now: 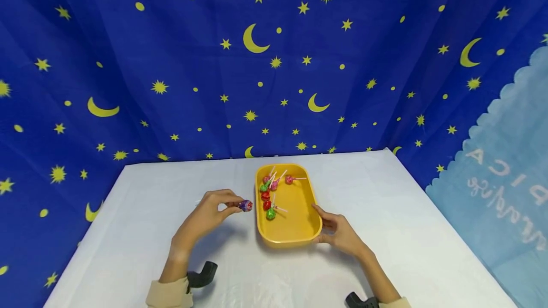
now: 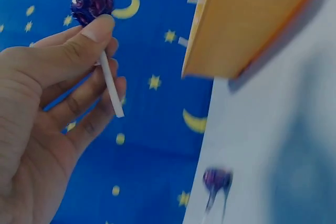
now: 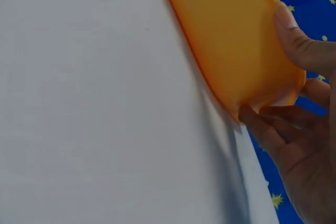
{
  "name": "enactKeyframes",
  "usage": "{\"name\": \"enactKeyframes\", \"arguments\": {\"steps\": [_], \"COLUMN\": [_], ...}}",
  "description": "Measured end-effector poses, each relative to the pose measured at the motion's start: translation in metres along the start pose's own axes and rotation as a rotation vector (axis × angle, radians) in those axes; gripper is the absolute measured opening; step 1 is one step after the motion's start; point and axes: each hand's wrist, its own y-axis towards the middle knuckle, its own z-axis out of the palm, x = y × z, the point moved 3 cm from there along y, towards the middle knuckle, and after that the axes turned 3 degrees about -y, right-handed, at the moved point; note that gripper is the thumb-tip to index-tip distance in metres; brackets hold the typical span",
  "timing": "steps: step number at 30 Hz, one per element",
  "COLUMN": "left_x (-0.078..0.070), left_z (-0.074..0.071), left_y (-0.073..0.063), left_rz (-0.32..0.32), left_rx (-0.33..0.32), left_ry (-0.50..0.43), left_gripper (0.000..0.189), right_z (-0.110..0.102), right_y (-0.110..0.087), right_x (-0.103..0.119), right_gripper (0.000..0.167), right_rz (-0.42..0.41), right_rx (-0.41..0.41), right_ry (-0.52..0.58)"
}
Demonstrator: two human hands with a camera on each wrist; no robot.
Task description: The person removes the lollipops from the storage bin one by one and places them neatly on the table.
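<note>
My left hand (image 1: 210,215) pinches a purple-wrapped lollipop (image 1: 246,205) just left of the yellow tray (image 1: 295,217). In the left wrist view, thumb and fingers hold the lollipop (image 2: 93,2) right below its candy head, the white stick pointing down. My right hand (image 1: 340,234) grips the tray's near right corner, thumb at the rim and fingers beneath, as the right wrist view shows. Inside the tray, along its left side, lie several lollipops: pink ones, red ones (image 1: 266,196) and green ones (image 1: 270,214).
Purple lollipops (image 2: 217,178) lie on the white table (image 1: 239,270), mostly hidden behind the left hand in the head view. A blue curtain (image 1: 205,70) with yellow moons and stars hangs behind the table. Black wrist mounts (image 1: 203,274) sit on both arms.
</note>
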Motion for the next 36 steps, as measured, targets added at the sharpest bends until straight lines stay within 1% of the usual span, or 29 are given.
{"name": "enactKeyframes", "arguments": {"steps": [2,4,7,11,14,16,18,21,26,29,31,36], "left_x": [0.007,0.015,0.025,0.036,0.042,0.047,0.051,0.056,0.068,0.077,0.083,0.093], "left_z": [-0.011,-0.020,-0.028,-0.034,-0.036,-0.036,-0.037,-0.038,-0.034,-0.031,-0.030,-0.029], "left_y": [-0.006,-0.013,-0.024,-0.037,-0.044,-0.047,-0.047,-0.043,-0.037,-0.034,-0.033,-0.027], "left_rz": [-0.045,-0.077,-0.090,-0.090,-0.141,-0.174,-0.192,-0.186,-0.195,-0.193,-0.188,-0.156], "left_rx": [-0.007,-0.013,-0.019,-0.044,-0.068,-0.076,-0.073,-0.066,-0.020,-0.017,-0.021,-0.038], "left_ry": [0.037,0.061,0.094,0.098,0.099,0.100,0.101,0.133,0.173,0.180,0.188,0.215], "left_gripper": [0.017,0.016,0.016,0.017,0.018,0.018,0.018,0.017,0.016,0.016,0.016,0.017], "right_z": [-0.001,-0.003,-0.004,-0.005,-0.008,-0.012,-0.017,-0.025,-0.033,-0.034,-0.033,-0.030], "right_y": [0.005,0.011,0.017,0.024,0.028,0.030,0.033,0.036,0.032,0.029,0.029,0.035], "right_x": [0.002,0.002,0.003,0.002,0.003,0.003,0.003,0.005,0.008,0.007,0.006,0.006], "right_gripper": [0.084,0.083,0.083,0.084,0.084,0.084,0.085,0.086,0.089,0.090,0.089,0.087], "right_rz": [-0.012,-0.018,0.008,0.059,0.092,0.118,0.148,0.201,0.278,0.279,0.260,0.215], "right_rx": [0.009,0.018,0.034,0.056,0.065,0.068,0.068,0.063,0.059,0.056,0.060,0.068], "right_ry": [-0.017,-0.029,-0.048,-0.109,-0.164,-0.191,-0.210,-0.246,-0.291,-0.287,-0.278,-0.271]}}
